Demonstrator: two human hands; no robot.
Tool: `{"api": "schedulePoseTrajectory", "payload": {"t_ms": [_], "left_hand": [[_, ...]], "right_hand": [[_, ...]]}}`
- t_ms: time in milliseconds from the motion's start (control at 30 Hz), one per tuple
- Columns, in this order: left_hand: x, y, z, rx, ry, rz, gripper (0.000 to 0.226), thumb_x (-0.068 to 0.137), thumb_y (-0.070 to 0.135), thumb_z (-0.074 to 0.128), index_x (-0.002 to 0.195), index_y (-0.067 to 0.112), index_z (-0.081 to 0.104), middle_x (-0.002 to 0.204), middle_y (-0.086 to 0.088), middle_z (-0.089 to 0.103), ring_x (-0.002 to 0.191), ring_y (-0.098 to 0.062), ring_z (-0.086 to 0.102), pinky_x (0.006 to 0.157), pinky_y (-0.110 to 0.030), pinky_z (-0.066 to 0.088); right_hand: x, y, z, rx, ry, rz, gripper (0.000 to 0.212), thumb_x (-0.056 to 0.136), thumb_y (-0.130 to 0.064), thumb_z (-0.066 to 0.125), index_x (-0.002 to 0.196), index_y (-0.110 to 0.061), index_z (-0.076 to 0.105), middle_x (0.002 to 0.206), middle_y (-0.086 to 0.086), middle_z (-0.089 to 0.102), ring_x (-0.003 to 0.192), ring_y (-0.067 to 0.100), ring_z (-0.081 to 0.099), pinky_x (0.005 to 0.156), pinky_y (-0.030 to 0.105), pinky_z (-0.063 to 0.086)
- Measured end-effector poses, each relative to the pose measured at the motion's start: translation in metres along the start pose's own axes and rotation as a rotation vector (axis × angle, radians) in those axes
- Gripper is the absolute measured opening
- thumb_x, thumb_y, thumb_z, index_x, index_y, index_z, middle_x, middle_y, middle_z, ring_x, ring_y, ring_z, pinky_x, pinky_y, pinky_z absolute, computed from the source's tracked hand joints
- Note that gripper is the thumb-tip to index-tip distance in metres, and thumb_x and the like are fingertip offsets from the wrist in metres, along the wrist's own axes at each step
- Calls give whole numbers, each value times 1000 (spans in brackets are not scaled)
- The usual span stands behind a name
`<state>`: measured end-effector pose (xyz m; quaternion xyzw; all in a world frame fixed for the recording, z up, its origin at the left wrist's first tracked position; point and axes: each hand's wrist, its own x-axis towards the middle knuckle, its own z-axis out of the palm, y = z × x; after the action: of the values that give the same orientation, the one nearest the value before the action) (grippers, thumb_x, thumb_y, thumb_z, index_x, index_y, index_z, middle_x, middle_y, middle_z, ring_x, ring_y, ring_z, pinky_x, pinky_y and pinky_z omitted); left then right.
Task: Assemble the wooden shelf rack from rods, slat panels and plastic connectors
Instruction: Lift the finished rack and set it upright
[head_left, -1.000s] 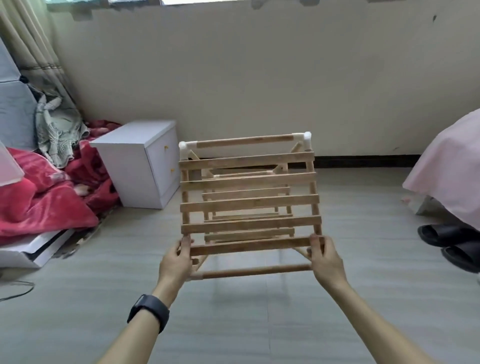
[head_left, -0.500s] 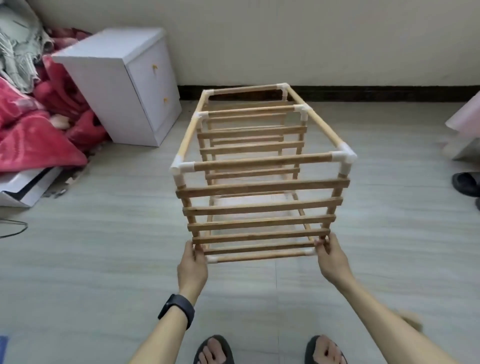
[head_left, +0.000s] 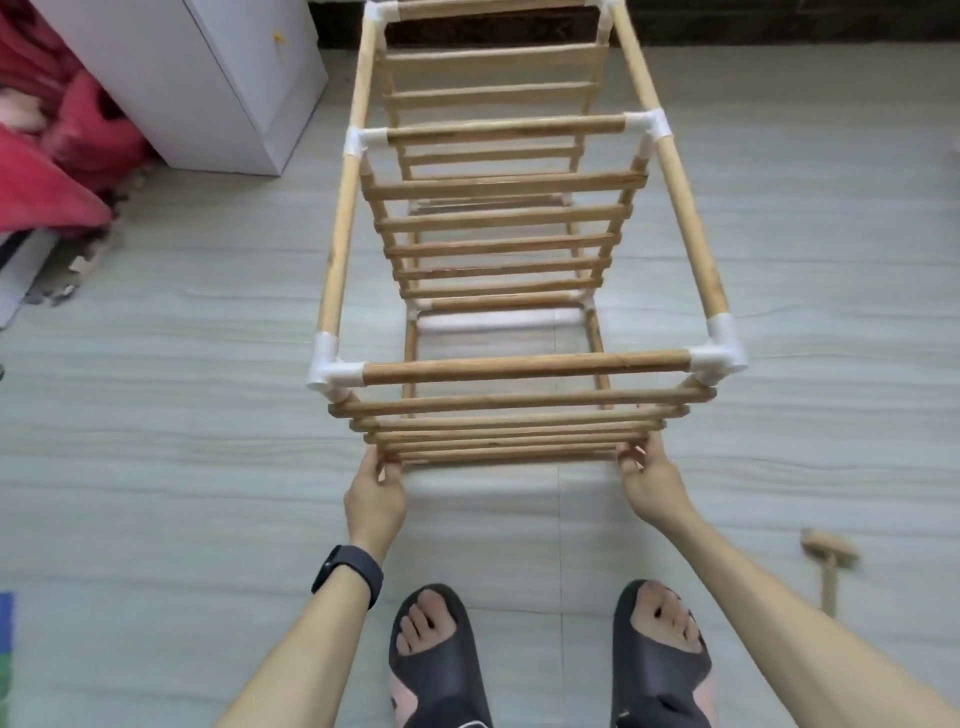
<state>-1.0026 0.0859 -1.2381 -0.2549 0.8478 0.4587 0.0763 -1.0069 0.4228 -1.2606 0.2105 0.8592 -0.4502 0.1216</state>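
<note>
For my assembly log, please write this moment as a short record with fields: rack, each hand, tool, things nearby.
rack: wooden rack, assembled, rods joined by white connectors
left: left hand grips near slat panel at its lower left corner
right: right hand grips the same panel at its lower right corner
tool: wooden mallet lies on the floor to the right, untouched
nearby: white cabinet and red blanket at far left
floor contact: cannot tell if the rack's feet touch

Black smartwatch (head_left: 347, 574) on left wrist (dark band) — black open-toe slides (head_left: 441, 660) on both feet.
</note>
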Motion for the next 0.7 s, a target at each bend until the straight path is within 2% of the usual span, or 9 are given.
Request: {"api": "schedulePoseTrajectory", "payload": {"t_ms": [100, 233, 300, 367, 433, 467, 533, 600, 700], "left_hand": [[-4, 7, -11, -37, -49, 3, 22, 105, 18, 45, 120, 25, 59, 113, 0, 66, 107, -27, 60, 90, -35, 42], [-19, 19, -33, -69, -37, -22, 39, 104, 18, 45, 142, 26, 50, 127, -2, 66, 115, -27, 62, 100, -45, 49], [-27, 27, -47, -95, -41, -13, 40, 104, 18, 45, 142, 33, 49, 126, 2, 66, 114, -24, 63, 96, -44, 52], [-32, 37, -63, -119, -47, 11, 40, 104, 14, 45, 131, 41, 55, 117, 7, 69, 109, -19, 65, 82, -33, 53], [-35, 50, -80, -133, -40, 34, 43, 102, 7, 42, 117, 42, 61, 109, 12, 70, 104, -14, 67, 71, -23, 48], [-36, 57, -88, -141, -30, 45, 45, 100, 4, 39, 111, 41, 63, 107, 13, 70, 103, -13, 68, 71, -23, 47], [-35, 75, -104, -172, 1, 64, 46, 101, 3, 36, 102, 38, 65, 109, 9, 71, 102, -13, 68, 78, -30, 52], [-29, 94, -119, -257, 54, 72, 39, 104, 8, 35, 103, 33, 65, 111, 4, 71, 102, -15, 68, 88, -38, 54], [-13, 130, -137, -395, 116, 72, 28, 108, 22, 36, 114, 22, 63, 114, -3, 70, 102, -20, 67, 87, -40, 53]], "right_hand": [[-18, -10, -12, 64, -41, -22, 59, 103, -16, 52, 154, -32, 25, 130, -10, 56, 124, 21, 60, 93, 29, 41], [-54, -18, -29, 108, -76, -10, 72, 103, -22, 54, 159, -42, 14, 152, -7, 45, 133, 17, 52, 101, 35, 45], [-70, -24, -40, 140, -77, -19, 73, 102, -24, 57, 158, -49, 16, 149, -9, 46, 131, 15, 52, 102, 37, 46], [-84, -33, -54, 173, -68, -62, 69, 101, -28, 60, 155, -52, 24, 141, -16, 48, 126, 10, 53, 95, 31, 46], [-92, -44, -68, 215, -32, -117, 55, 100, -32, 61, 147, -51, 37, 136, -23, 51, 123, 5, 55, 91, 23, 43], [-95, -51, -75, 240, -12, -144, 48, 101, -34, 59, 143, -49, 42, 136, -23, 53, 123, 5, 55, 94, 22, 43], [-97, -66, -89, 293, 35, -182, 37, 104, -38, 53, 141, -39, 48, 138, -15, 57, 127, 10, 55, 106, 36, 45], [-97, -83, -104, 333, 98, -207, 24, 106, -46, 45, 125, -37, 56, 128, -15, 61, 123, 16, 59, 108, 50, 46], [-86, -115, -126, 347, 171, -202, 23, 102, -57, 44, 108, -38, 57, 118, -14, 63, 117, 18, 61, 104, 51, 47]]}}
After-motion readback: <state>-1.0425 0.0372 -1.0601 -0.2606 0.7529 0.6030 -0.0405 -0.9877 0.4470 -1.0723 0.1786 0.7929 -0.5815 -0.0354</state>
